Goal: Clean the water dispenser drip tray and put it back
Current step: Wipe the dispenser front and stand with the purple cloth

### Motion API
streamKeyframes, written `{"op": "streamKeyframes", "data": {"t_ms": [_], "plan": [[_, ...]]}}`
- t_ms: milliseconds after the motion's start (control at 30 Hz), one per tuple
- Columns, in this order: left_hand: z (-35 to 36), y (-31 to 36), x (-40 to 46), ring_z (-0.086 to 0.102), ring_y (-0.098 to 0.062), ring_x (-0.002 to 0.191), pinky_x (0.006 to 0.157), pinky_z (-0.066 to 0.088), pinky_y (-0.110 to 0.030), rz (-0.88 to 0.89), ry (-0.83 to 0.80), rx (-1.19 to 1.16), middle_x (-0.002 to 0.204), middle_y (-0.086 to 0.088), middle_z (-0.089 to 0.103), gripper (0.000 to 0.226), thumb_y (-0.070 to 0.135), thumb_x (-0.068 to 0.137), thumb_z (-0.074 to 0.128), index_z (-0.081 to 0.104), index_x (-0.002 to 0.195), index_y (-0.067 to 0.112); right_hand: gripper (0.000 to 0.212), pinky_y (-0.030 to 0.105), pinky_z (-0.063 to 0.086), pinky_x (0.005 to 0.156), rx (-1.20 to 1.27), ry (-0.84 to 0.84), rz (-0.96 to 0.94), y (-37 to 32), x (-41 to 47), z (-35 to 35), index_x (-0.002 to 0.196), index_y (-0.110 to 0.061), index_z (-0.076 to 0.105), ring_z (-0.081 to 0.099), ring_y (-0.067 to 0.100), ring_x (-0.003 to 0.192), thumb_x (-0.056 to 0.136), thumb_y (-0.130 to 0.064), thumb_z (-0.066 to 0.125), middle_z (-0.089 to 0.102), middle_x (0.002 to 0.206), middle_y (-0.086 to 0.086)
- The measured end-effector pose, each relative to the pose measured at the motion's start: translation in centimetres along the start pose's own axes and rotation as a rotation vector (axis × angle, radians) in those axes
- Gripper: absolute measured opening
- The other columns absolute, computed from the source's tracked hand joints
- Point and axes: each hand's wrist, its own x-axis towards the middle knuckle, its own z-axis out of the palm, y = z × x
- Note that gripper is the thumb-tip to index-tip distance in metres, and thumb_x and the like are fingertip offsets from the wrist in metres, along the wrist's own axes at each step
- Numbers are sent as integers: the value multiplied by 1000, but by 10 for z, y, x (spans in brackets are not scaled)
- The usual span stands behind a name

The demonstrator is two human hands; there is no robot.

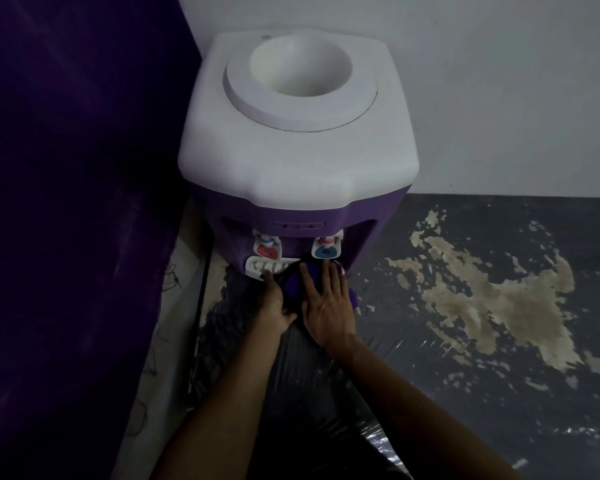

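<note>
Reaching down to the foot of the water dispenser (298, 161), the person has both hands at the drip tray (271, 266), which sits under the two taps (297, 249) at the front of the purple base. The left hand (274, 301) lies at the tray's white slotted grille, its fingers hidden from this angle, so how tightly it grips cannot be told. The right hand (326, 299) lies flat, fingers straight and spread, resting on something purple (297, 284) between the hands that may be a cloth or part of the tray; the dim light leaves that unclear. Whether the tray is being drawn out or seated back cannot be judged with certainty. Either way, the step would go best with the tray kept level so any water stays in it, moved straight along its slot with even pressure from both sides, and the grille held down so it does not pop loose. No brand, label or writing can be read anywhere on the dispenser; the taps show only red and blue colour marks.
</note>
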Motion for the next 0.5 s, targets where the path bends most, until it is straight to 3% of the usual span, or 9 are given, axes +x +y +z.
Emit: {"op": "streamKeyframes", "data": {"t_ms": [133, 267, 400, 500], "plan": [[-1, 5, 0, 51, -33, 125, 85, 50, -43, -24, -4, 40, 140, -15, 51, 87, 77, 86, 27, 46, 140, 12, 64, 56, 30, 116, -10, 20, -35, 4, -3, 2, 155, -24, 29, 28, 42, 146, 93, -41, 30, 31, 157, 25], [-3, 11, -4, 48, -33, 129, 87, 44, -41, -56, -28, 33, 146, -15, 44, 89, 77, 86, 22, 40, 144, 12, 59, 54, 31, 116, -19, 44, 13, 10, -6, 3, 153, -20, 35, 32, 37, 145, 98, -40, 29, 34, 157, 20], [-7, 11, 2, 58, -26, 98, 83, 44, -38, -30, -37, 58, 124, -11, 60, 87, 74, 89, 18, 46, 138, 7, 61, 54, 28, 116, -36, 40, 120, 13, -8, 4, 152, -12, 37, 33, 35, 145, 98, -38, 27, 34, 157, 20], [-6, 10, 6, 56, -26, 112, 90, 43, -32, -6, -15, 70, 140, -15, 51, 88, 70, 92, 14, 41, 142, 3, 60, 52, 26, 117, -9, 49, 115, 12, -5, 2, 151, -11, 38, 31, 35, 146, 98, -38, 31, 33, 157, 21]]}}
